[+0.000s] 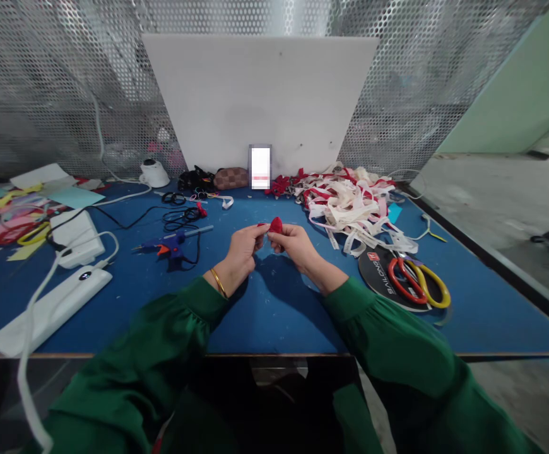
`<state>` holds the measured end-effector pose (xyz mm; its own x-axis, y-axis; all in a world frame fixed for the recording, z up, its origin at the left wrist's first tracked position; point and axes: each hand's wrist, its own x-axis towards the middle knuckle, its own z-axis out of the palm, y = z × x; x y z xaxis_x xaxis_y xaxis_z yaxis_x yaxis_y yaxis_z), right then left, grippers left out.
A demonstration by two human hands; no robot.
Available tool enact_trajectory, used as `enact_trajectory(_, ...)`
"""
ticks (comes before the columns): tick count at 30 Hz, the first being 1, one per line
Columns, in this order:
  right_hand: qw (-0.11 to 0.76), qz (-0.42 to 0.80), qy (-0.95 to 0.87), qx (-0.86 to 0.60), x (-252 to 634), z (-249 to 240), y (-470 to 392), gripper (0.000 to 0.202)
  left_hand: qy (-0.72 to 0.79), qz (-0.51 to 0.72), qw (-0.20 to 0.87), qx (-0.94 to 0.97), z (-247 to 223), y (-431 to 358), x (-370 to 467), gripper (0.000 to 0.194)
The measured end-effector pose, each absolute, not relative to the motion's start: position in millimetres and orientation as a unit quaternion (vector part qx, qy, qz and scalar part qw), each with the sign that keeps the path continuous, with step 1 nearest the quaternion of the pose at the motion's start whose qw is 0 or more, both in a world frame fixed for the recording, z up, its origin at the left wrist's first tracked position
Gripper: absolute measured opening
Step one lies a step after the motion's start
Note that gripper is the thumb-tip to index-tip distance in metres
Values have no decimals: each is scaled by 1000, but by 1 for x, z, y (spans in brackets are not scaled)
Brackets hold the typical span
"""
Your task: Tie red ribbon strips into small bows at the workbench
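Over the middle of the blue table, a small folded red piece, which looks like ribbon or fabric (276, 224), is pinched between the fingertips of both hands. My left hand (245, 248) is closed on its left side, with a bit of red showing at the fingertips. My right hand (296, 244) grips it from the right, thumb in front. The fingertips of the two hands almost meet. To the left of my left hand lies a blue glue gun (173, 244) with an orange trigger.
Tangled white and red ribbons (350, 198) are heaped at the back right. Scissors with red and yellow handles (419, 282) rest on a black round pad (376, 272). On the left are a white power strip (52, 309), cables and coloured sheets (73, 194). A white board (260, 94) stands behind.
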<state>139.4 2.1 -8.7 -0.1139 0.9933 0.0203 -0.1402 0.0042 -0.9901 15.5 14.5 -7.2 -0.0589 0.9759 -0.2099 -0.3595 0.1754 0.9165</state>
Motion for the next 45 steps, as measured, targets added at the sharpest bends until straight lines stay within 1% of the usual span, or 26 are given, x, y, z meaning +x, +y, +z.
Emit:
enact_trajectory(2,501,564,-504,-421,141,-9,2,19,469,557,600,332,-8,15,16,19)
enact_trajectory(5,488,575,-506,-418,143,-8,3,20,475,547,611,319,-7,17,16,16)
enact_trajectory(10,487,606,-468,-421,142,-6,1,31,473,566,598,314,-2,15,16,13)
enact_trajectory(13,500,619,-443,-413,141,-7,1,36,473,551,608,319,-2,14,15,15)
enact_trajectory(16,519,610,-437,-410,141,-11,4,33,474,540,624,306,-3,13,15,17)
enact_trajectory(20,506,616,-434,-420,141,-15,6,30,477,537,639,275,-8,16,15,19)
enact_trajectory(25,507,596,-452,-429,139,-14,5,28,464,536,640,296,-11,16,15,19)
enact_trajectory(30,506,585,-460,-436,139,-13,5,24,465,524,643,310,-7,12,17,26)
enact_trajectory(33,492,577,-480,-441,137,-16,6,22,465,530,627,331,-8,13,17,24)
enact_trajectory(40,477,458,-590,-464,136,-24,7,22,479,513,657,276,-13,20,14,23)
enact_trajectory(42,488,472,-573,-459,135,-23,7,21,471,503,671,273,-12,21,13,23)
enact_trajectory(45,504,504,-542,-446,136,-21,8,21,453,504,672,300,-10,21,11,28)
